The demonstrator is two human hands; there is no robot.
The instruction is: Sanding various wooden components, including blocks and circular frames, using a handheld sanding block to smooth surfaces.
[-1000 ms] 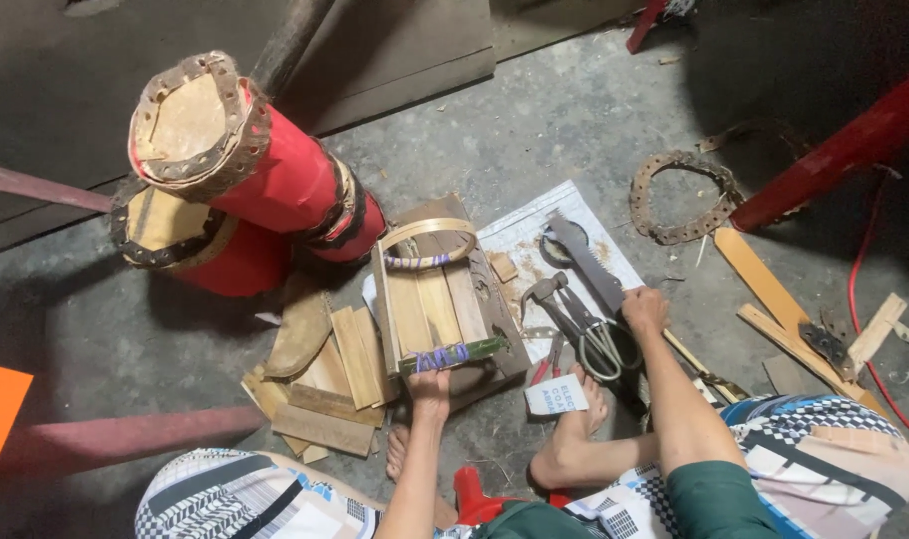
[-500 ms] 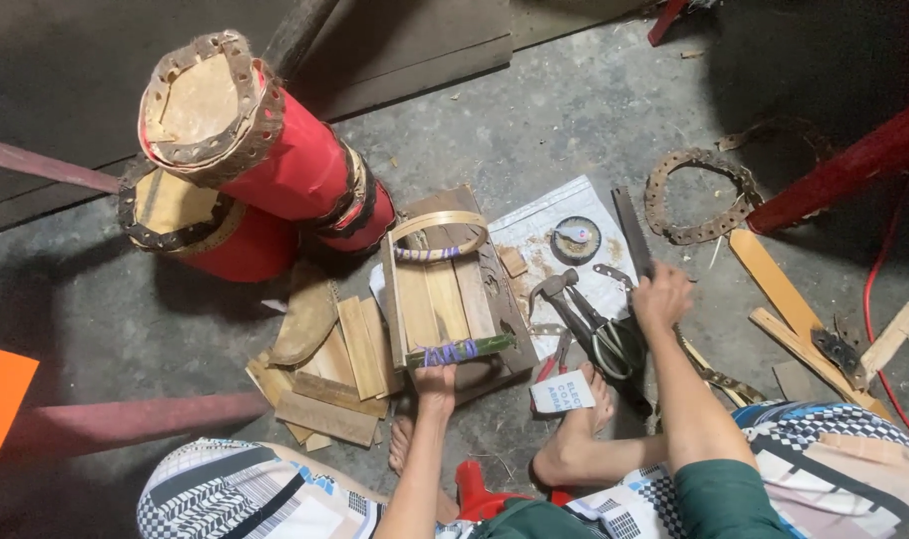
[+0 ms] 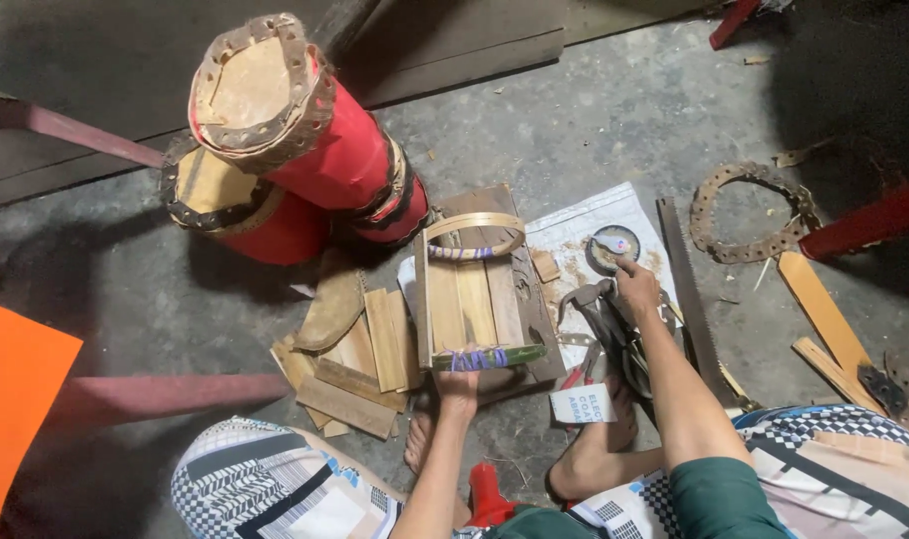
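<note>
Since half a second ago, the right hand (image 3: 636,287) has moved up from the pliers (image 3: 602,317) and now touches the round grinding disc (image 3: 615,245) on the white sheet (image 3: 584,222) with open fingers. Left hand (image 3: 458,384) grips the near end of the bamboo frame (image 3: 469,289), on the concrete floor (image 3: 594,120).

The floor was rough grey concrete (image 3: 594,110), stained and littered with wood chips. Dark flat wooden boards (image 3: 444,50) lay along its top edge. A red-painted metal frame leg (image 3: 864,225) crossed the right side. The upper right corner lay in deep shadow, possibly beneath furniture.
</note>
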